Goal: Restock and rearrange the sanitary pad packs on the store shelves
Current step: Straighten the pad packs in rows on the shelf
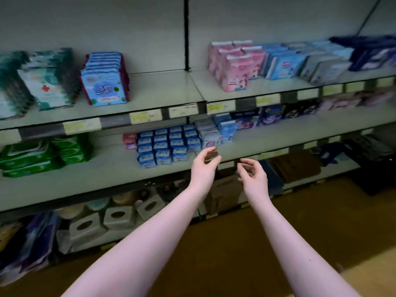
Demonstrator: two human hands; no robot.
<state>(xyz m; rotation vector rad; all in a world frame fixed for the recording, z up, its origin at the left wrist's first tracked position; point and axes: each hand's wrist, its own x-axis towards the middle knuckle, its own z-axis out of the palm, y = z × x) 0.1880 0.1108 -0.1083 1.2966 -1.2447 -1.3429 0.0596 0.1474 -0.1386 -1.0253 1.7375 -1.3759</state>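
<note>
Small blue pad packs (167, 144) stand in several rows on the middle shelf (107, 174), with a red pack (129, 140) at their left and pale packs (209, 133) at their right. My left hand (204, 166) hovers at the shelf's front edge, just right of the blue packs, fingers loosely curled and holding nothing. My right hand (252, 175) hangs beside it, a little lower, also loosely curled and empty. On the upper shelf (162, 91) stand a blue pack row (105, 80), pink packs (235, 63) and light blue packs (285, 63).
Teal packs (45, 80) fill the upper shelf's left end and green wipe packs (40, 155) the middle shelf's left. Tissue boxes (115, 217) and a cardboard box (225, 189) sit on the bottom shelf. Dark packs (372, 52) lie far right. Brown floor (257, 243) lies below.
</note>
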